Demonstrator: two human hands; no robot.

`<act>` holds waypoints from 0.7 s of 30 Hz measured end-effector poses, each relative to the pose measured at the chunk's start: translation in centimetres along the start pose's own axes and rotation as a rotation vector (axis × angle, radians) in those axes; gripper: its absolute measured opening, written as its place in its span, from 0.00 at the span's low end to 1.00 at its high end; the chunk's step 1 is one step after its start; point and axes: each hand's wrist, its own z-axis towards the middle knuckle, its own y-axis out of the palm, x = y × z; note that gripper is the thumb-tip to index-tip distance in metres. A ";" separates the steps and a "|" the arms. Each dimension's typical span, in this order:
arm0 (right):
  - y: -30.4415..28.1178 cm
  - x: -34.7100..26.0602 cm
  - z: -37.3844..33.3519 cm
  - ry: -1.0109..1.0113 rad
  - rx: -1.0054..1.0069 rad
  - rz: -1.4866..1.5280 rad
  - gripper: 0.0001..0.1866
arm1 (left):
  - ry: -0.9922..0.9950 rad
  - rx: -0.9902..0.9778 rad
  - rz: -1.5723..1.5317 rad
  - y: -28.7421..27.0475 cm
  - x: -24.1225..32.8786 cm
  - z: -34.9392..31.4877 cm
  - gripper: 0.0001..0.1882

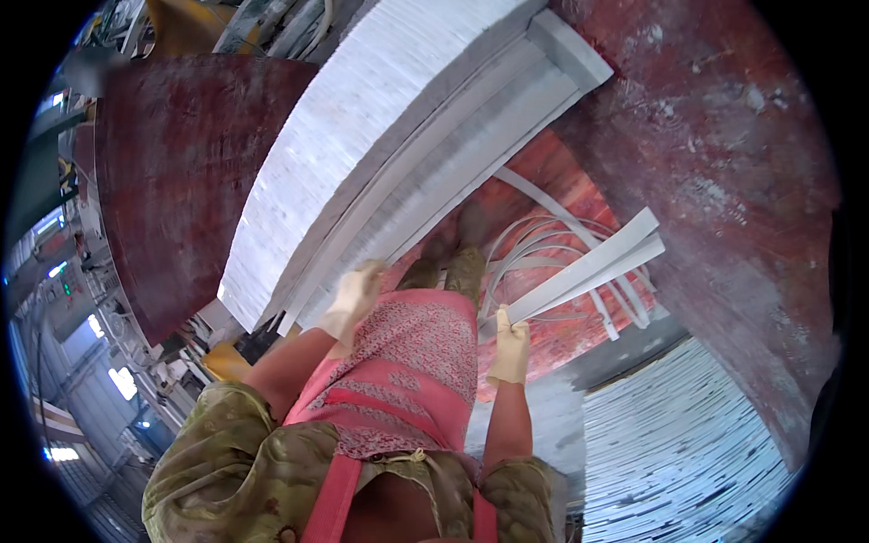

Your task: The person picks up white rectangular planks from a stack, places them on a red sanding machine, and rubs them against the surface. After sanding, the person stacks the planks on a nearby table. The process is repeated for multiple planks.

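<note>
My right hand (510, 351), in a pale cream glove, is closed round the near end of two flat white strips (588, 271). The strips fan slightly apart toward their far ends, pointing away to the right. My left hand (356, 297), gloved the same way, is curled beside the near side of a long white-grey trough-like holder (471, 149). Its fingertips are slightly blurred, and what they hold, if anything, is hidden. Inside the holder stands a large stack of thin white sheets or strips (353, 118), edges facing up.
Loose white strips (543, 258) lie coiled on the red surface beyond my right hand. Worn red boards (724, 181) stand at right, with another dark red board (195, 172) at left. A second stack of thin white strips (679, 443) sits at lower right.
</note>
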 end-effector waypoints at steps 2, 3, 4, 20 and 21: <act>-1.0 -0.5 -1.0 -0.012 0.018 -0.099 0.18 | -0.154 0.080 0.009 -2.4 -0.3 -1.5 0.15; -1.5 -0.8 -1.5 -0.013 0.047 -0.196 0.19 | -0.155 0.102 -0.006 -3.0 -0.8 -2.2 0.15; -2.1 -0.8 -1.6 -0.012 0.075 -0.283 0.20 | -0.154 0.123 -0.013 -3.6 -1.4 -2.8 0.16; -2.3 -5.1 -8.7 -0.199 0.172 -0.123 0.23 | 0.027 0.109 -0.247 -6.7 -2.3 -5.4 0.19; -2.2 -5.6 -10.0 -0.212 0.185 -0.093 0.24 | -0.014 0.103 -0.268 -7.5 -3.6 -5.3 0.19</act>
